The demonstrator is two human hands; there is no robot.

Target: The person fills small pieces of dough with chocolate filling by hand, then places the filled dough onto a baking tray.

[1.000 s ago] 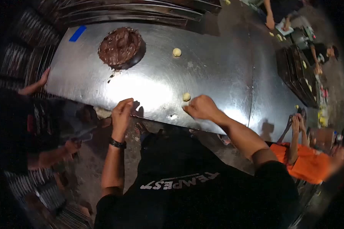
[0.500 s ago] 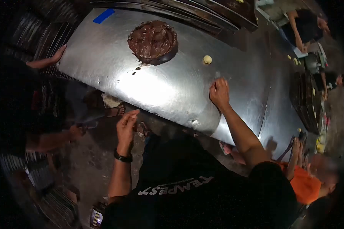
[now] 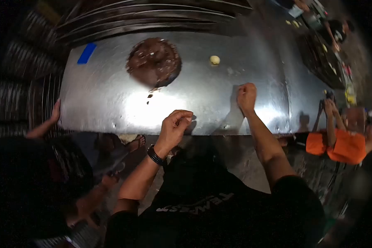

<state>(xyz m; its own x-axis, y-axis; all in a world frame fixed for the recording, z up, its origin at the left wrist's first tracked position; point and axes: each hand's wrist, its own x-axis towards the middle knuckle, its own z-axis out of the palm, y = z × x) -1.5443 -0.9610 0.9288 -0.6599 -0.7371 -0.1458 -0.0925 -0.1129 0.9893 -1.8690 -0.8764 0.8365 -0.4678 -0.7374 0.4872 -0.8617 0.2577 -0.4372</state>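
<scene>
My left hand (image 3: 174, 129), with dark bands at the wrist, is over the table's near edge. Its fingers are curled, thumb against the index finger, and nothing shows between them. My right hand (image 3: 247, 98) is closed in a loose fist low over the metal table (image 3: 211, 97); whatever it may hold is hidden. Beyond it and to the left, a small pale dough ball (image 3: 214, 60) sits by itself. Farther left stands a round bowl heaped with glossy brown chocolate paste (image 3: 155, 60). Dark drips (image 3: 149, 96) lie in front of the bowl.
Blue tape (image 3: 87, 53) sticks to the table's far left corner. Stacked dark trays (image 3: 153, 18) line the back. A person's hand (image 3: 56, 111) touches the left edge. Another person in orange (image 3: 345, 146) works at the right end, and others stand farther off.
The view has turned, so the table now lies level. My left hand has moved up and right, from below the table's edge to over it. My right hand stays curled over the table.
</scene>
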